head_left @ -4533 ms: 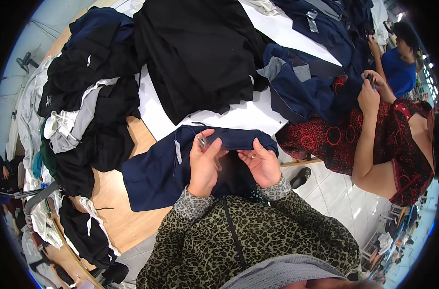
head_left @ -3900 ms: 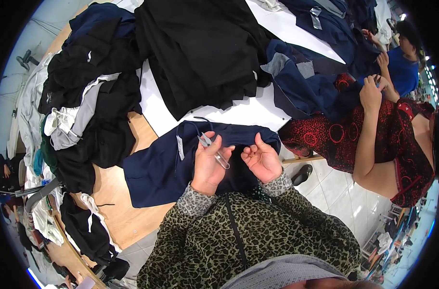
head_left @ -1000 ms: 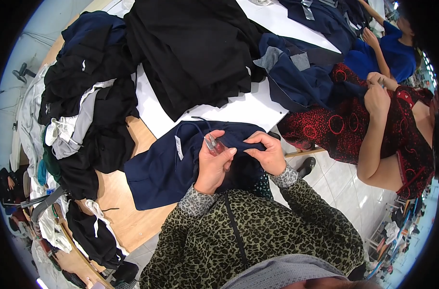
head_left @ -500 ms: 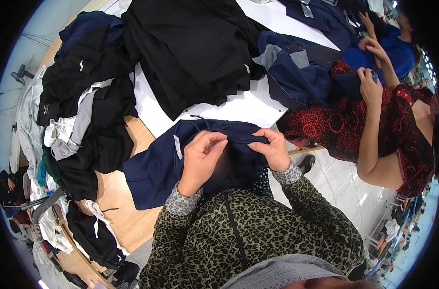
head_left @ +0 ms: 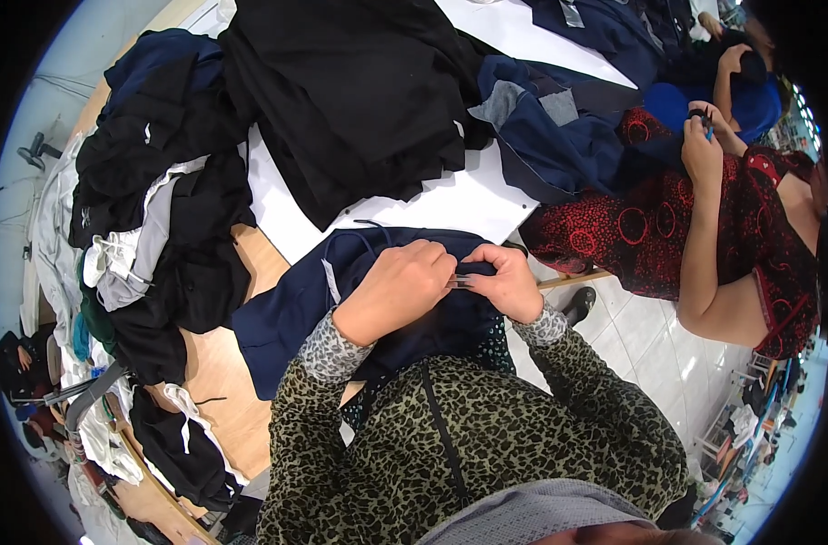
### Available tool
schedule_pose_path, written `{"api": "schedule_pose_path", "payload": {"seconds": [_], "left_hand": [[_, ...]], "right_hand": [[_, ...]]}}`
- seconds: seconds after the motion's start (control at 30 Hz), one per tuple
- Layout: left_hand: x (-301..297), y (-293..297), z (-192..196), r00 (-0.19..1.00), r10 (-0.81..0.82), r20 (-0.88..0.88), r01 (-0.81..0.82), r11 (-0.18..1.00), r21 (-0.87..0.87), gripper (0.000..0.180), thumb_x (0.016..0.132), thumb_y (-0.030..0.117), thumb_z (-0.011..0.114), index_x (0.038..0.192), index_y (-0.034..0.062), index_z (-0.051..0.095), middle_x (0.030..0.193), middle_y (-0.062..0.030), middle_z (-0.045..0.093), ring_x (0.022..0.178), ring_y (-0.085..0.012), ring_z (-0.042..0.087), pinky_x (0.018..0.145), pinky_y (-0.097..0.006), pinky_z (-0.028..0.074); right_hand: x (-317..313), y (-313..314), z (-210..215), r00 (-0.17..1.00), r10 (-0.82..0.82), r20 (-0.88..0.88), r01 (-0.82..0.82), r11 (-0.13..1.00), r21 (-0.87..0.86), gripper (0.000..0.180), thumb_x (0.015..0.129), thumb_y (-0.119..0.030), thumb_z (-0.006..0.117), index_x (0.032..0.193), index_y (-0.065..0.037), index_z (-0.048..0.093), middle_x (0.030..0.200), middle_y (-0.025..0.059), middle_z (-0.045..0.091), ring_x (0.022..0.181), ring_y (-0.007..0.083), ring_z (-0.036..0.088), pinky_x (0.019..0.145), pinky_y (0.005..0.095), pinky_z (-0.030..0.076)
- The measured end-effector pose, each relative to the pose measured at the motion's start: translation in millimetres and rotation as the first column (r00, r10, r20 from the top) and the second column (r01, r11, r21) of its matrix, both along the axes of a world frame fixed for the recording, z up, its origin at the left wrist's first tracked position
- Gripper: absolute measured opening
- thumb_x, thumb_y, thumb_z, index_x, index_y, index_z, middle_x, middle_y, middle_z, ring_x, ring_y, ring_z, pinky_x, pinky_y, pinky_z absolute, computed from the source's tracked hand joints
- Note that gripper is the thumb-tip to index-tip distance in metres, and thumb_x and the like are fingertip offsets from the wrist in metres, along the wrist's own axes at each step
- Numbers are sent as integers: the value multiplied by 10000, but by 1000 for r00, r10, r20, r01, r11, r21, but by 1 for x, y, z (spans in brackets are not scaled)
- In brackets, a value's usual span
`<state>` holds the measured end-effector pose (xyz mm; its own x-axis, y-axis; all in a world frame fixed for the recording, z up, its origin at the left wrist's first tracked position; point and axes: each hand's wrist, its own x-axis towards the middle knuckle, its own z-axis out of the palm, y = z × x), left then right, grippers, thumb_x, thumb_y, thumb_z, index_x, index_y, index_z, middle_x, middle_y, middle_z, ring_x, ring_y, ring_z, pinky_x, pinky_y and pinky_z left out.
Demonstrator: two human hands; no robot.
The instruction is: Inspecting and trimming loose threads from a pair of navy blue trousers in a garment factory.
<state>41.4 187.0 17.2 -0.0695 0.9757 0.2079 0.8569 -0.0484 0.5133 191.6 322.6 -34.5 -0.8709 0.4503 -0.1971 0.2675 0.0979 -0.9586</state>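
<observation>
A navy garment [head_left: 291,313] with a dark drawstring and a white label [head_left: 330,282] lies over the table's near edge and my lap. My right hand [head_left: 507,286] pinches a folded edge of it between thumb and fingers. Close against it, my left hand [head_left: 400,289] is closed, with its back turned up. Two thin metal tips of what look like thread snips [head_left: 460,282] stick out from its fingertips towards my right thumb. The rest of that tool is hidden by my fingers.
A pile of black garments [head_left: 350,100] covers the white tabletop [head_left: 287,204] ahead. More black, grey and white clothes [head_left: 160,227] heap up on the left. At right, a co-worker in a red-and-black patterned dress [head_left: 632,227] holds blue-handled snips [head_left: 707,125] near navy fabric [head_left: 568,145].
My left hand has turned over and moved right to meet my right hand, and metal tips now show at its fingers. The co-worker's hands have shifted, and the blue-handled snips show more plainly.
</observation>
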Motion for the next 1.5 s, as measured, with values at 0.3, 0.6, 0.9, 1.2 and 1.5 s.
{"api": "schedule_pose_path", "payload": {"seconds": [0.3, 0.6, 0.9, 1.2, 1.5], "left_hand": [[-7, -3, -26, 942, 20, 336, -72, 987, 144, 174, 689, -23, 675, 831, 7, 579, 762, -80, 582, 650, -206, 596, 588, -298, 492], [-11, -7, -27, 809, 102, 578, -127, 992, 3, 103, 751, 6, 652, 839, -11, 602, 765, -49, 586, 642, -118, 557, 594, -236, 449], [-13, -7, -26, 625, 147, 767, -80, 989, -124, 228, 813, 107, 694, 996, -24, 655, 857, -78, 655, 738, -126, 610, 672, -243, 483], [-5, -4, -26, 518, 247, 819, 2, 957, -290, 271, 814, 124, 697, 1010, -54, 636, 822, -72, 673, 731, -73, 569, 676, -234, 472], [0, -5, -38, 477, 342, 810, -126, 938, -322, 246, 821, 138, 672, 961, -61, 633, 757, -31, 630, 686, -50, 524, 638, -219, 451]], "right_hand": [[-4, -3, 11, 999, 23, -48, -21, 999, 48, 184, 700, -36, 702, 864, 22, 642, 783, 35, 655, 739, 66, 569, 697, 221, 467], [-4, -3, 12, 998, 27, -54, -24, 998, 59, 208, 696, -76, 710, 874, 16, 651, 772, 69, 670, 722, 91, 602, 689, 249, 487], [-2, -1, 9, 996, -85, -20, 56, 803, -594, 158, 733, 16, 677, 887, 27, 646, 817, 29, 651, 718, 74, 591, 677, 200, 469], [1, 0, -2, 995, -100, 16, 68, 541, -838, 137, 769, 15, 611, 906, 25, 613, 852, 70, 658, 775, 124, 637, 729, 231, 511], [-4, -7, 4, 983, -175, 57, 118, 364, -924, 224, 831, -34, 644, 1036, 21, 571, 952, 80, 644, 804, 130, 641, 746, 256, 524]]}}
